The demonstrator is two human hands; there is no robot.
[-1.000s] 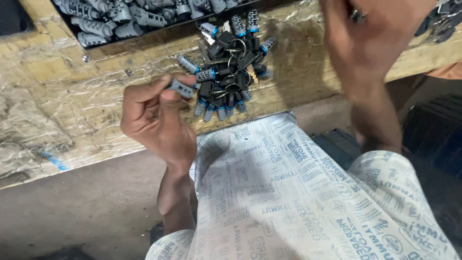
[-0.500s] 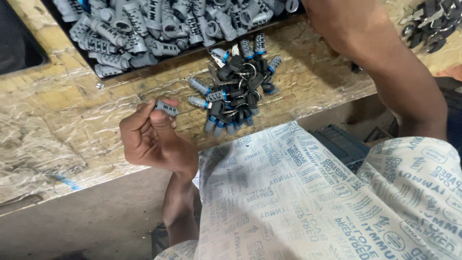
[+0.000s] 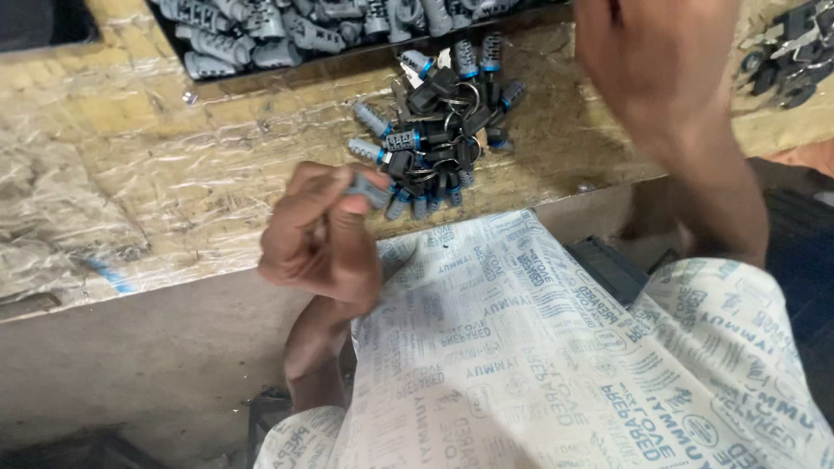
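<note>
1. At the front edge of the counter (image 3: pixel 130 200), left hand (image 3: pixel 317 234) is clenched around a small grey cylinder part (image 3: pixel 369 189); only the part's tip shows past the fingers, blurred.
2. That part sits just beside the near end of a pile of grey-and-blue cylinder parts with black key heads and rings (image 3: pixel 439 130), which lies mid-counter near the front edge.
3. Right hand (image 3: pixel 651 52) is raised over the counter's right side, close to the camera and blurred; cannot tell whether it's closed or holding anything.
4. Black tray (image 3: pixel 261 80) along the back edge holds many plain grey cylinder parts (image 3: pixel 287 30), packed in rows.
5. Back right corner: a cluster of dark metal pieces (image 3: pixel 782 52), well apart from the pile.
6. Counter surface is wood under wrinkled clear plastic film.
7. Below the front edge: white cloth with blue print (image 3: pixel 556 356) across the person's lap, both forearms coming up from it.
</note>
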